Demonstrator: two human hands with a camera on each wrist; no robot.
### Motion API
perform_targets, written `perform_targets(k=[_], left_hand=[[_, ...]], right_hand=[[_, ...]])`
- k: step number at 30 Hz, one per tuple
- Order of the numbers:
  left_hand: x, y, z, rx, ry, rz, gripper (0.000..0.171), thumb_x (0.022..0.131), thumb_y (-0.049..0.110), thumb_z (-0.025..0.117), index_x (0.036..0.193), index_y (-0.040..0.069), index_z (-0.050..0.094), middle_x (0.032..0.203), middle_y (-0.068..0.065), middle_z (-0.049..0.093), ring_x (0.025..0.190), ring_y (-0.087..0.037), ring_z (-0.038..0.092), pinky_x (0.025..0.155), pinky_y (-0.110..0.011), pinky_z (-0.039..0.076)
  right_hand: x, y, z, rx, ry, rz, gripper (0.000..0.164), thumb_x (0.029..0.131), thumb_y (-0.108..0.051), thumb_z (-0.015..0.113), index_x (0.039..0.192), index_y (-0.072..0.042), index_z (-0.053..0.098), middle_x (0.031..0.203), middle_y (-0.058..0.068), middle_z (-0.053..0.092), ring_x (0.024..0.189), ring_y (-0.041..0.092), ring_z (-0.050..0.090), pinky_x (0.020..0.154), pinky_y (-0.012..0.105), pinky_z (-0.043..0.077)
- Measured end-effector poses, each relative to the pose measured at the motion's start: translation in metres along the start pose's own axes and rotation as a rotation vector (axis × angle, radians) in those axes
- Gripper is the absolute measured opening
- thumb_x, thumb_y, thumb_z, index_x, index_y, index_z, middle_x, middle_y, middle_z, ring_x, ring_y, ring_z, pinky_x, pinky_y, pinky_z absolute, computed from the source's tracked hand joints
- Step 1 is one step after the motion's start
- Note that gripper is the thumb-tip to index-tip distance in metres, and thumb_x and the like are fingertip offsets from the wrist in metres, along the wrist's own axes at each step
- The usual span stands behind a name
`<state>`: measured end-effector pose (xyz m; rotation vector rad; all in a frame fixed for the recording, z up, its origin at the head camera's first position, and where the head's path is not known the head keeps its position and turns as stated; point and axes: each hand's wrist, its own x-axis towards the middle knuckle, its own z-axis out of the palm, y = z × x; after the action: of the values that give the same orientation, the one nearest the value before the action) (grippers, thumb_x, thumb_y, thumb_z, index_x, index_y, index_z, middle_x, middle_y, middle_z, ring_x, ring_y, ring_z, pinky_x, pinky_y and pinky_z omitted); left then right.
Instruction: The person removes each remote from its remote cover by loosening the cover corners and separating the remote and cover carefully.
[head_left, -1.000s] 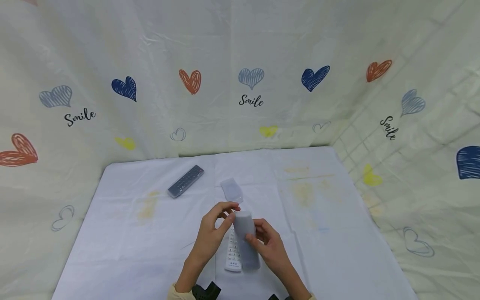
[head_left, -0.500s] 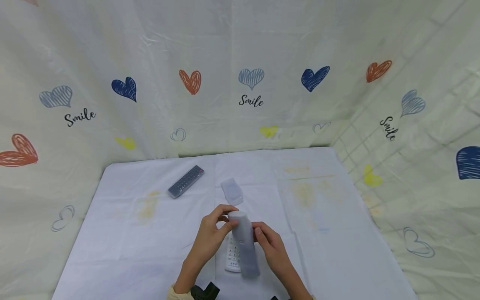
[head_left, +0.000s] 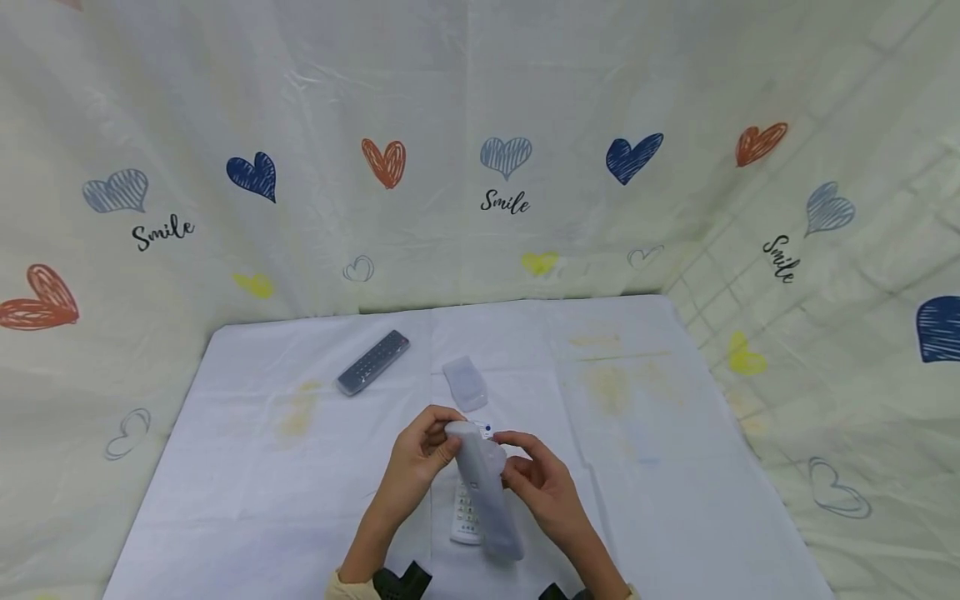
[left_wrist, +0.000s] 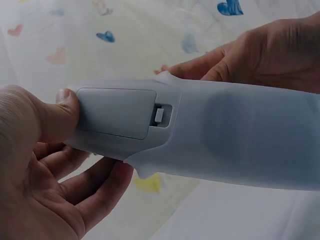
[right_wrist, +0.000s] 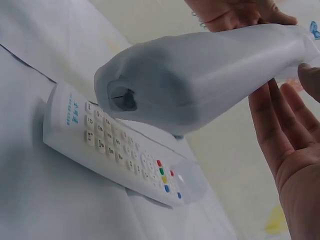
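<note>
My left hand [head_left: 415,450] holds the upper end of a pale grey remote control [left_wrist: 117,112], its thumb on the back near a battery cover with a small latch. A translucent sleeve [left_wrist: 240,135] covers the remote's lower length, its flared edge lying just past the latch. With thumb and index finger, my right hand [head_left: 542,483] pinches that sleeve's edge on the right side. Below them, a white remote control [right_wrist: 110,145] lies buttons up on the table, partly hidden by the sleeved one in the head view.
A dark remote control [head_left: 372,362] in a clear cover lies at the back left of the white-covered table [head_left: 675,517]. Behind my hands is a small piece of translucent film [head_left: 465,383]. A curtain printed with hearts [head_left: 442,233] stands right behind the table.
The sleeved remote's upper end has swung left with my left hand, so it tilts more. My right hand has shifted from gripping its side to pinching the sleeve's edge, which now flares outward.
</note>
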<state>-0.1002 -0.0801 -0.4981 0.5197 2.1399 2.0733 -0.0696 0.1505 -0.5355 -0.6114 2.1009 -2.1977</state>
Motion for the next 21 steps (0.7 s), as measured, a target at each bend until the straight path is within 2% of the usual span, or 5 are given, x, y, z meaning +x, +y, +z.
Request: perform_targets(k=[4,7,11,14,21], left_hand=[[0.001,0.000,-0.002,-0.048,-0.003,-0.013,0.027,0.105,0.016,0.061,0.129,0.005,0.057,0.121,-0.013,0.070,0.104,-0.005,0.070,0.090,-0.026,0.058],[0.002,-0.001,-0.005,-0.094,0.005,-0.024,0.029,0.106,0.017,0.061,0.129,0.002,0.056,0.117,-0.002,0.070,0.101,-0.005,0.069,0.088,-0.026,0.059],[0.003,-0.002,-0.008,-0.155,0.041,-0.060,0.031,0.105,0.017,0.061,0.130,-0.001,0.055,0.112,0.009,0.071,0.097,-0.005,0.069,0.086,-0.027,0.060],[0.004,-0.002,-0.012,-0.201,0.071,-0.081,0.033,0.106,0.018,0.060,0.130,-0.003,0.053,0.111,0.011,0.072,0.096,-0.006,0.070,0.085,-0.028,0.061],[0.006,-0.001,-0.019,-0.332,0.176,-0.100,0.027,0.107,0.017,0.058,0.128,0.002,0.052,0.111,0.008,0.071,0.098,-0.007,0.071,0.082,-0.030,0.062]], right_hand=[[0.003,0.001,0.001,0.005,-0.009,-0.117,0.038,0.100,0.012,0.056,0.135,-0.002,0.059,0.133,0.000,0.064,0.097,0.007,0.065,0.072,0.029,0.058],[0.004,0.001,0.001,0.005,-0.002,-0.164,0.034,0.098,0.017,0.054,0.125,-0.001,0.063,0.131,0.016,0.064,0.105,0.016,0.066,0.070,0.033,0.058],[0.004,0.000,0.001,-0.020,0.014,-0.134,0.026,0.100,0.015,0.054,0.117,-0.002,0.064,0.127,0.027,0.062,0.105,0.017,0.067,0.072,0.034,0.059],[0.003,0.000,0.001,-0.058,0.009,-0.117,0.022,0.101,0.011,0.055,0.115,-0.004,0.063,0.126,0.025,0.063,0.102,0.011,0.067,0.073,0.032,0.059],[-0.002,-0.003,0.000,-0.088,-0.020,-0.100,0.023,0.102,0.009,0.054,0.116,-0.008,0.061,0.130,0.019,0.065,0.118,0.012,0.066,0.093,0.027,0.057]])
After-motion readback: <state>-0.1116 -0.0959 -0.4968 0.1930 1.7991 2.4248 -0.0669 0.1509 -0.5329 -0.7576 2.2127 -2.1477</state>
